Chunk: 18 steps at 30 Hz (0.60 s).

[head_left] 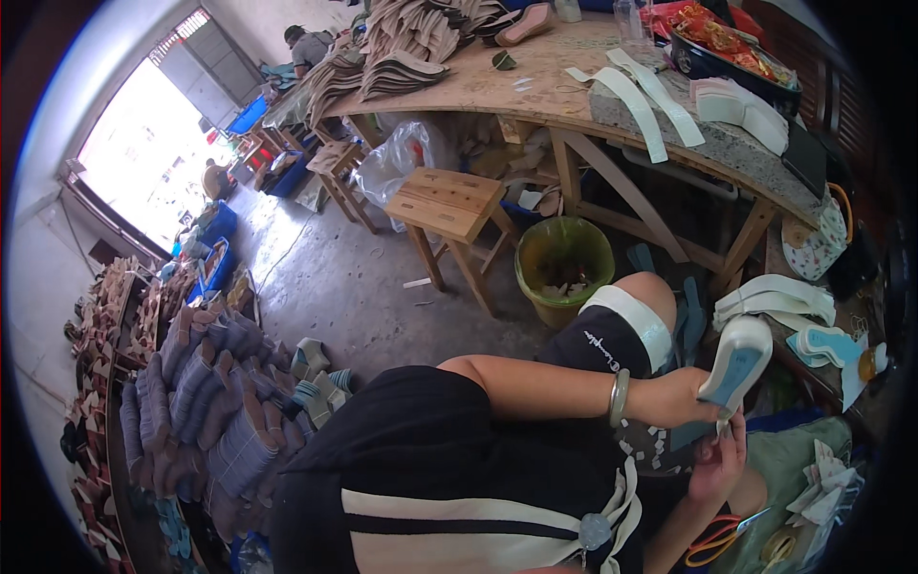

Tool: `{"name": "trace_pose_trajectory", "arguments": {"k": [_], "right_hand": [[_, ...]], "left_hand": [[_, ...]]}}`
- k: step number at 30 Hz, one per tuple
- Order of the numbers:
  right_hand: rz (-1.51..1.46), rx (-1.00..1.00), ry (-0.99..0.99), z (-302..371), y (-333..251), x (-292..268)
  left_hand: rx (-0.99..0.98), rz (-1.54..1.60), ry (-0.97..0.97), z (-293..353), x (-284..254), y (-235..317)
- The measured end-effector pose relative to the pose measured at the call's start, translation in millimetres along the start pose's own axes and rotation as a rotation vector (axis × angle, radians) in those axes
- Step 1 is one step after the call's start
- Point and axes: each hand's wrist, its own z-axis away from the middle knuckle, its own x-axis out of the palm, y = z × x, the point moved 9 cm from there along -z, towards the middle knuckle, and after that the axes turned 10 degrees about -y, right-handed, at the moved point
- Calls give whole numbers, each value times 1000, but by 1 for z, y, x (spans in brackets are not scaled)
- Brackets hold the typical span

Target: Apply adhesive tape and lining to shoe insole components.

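Sole piece: a long, rounded sole (736, 359) with a smooth white rim and a flat blue-grey face, tilted, its lower end in the left fingers and its broad end rising beyond them
Left hand: the left hand (674, 397) has its fingers curled closed around the sole's lower end
Right hand: the right hand (715, 469) is just below the left fingers, fingertips bent close together by the sole's lower tip; whether they pinch anything cannot be told
Bracelet: a smooth, pale, glossy bracelet (620, 394) rings the wrist behind the left fingers
Lap: small white squares (639, 448) lie scattered on dark cloth, left of the right fingers
Scissors: orange looped-handle scissors (717, 543), below the right fingers
Strips: pale, curved, layered strips (773, 298), above the left fingers and to their right
Bucket: a round, yellow-green bucket (564, 263) with scraps inside, well up and left of both hands' fingers
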Motion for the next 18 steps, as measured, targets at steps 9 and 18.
{"name": "trace_pose_trajectory", "arguments": {"k": [9, 18], "right_hand": [[751, -43, 158, 50, -11, -26], [1654, 98, 963, 182, -107, -84]], "left_hand": [[271, -806, -547, 5, 56, 8], [-399, 586, 35, -31, 11, -66]]}}
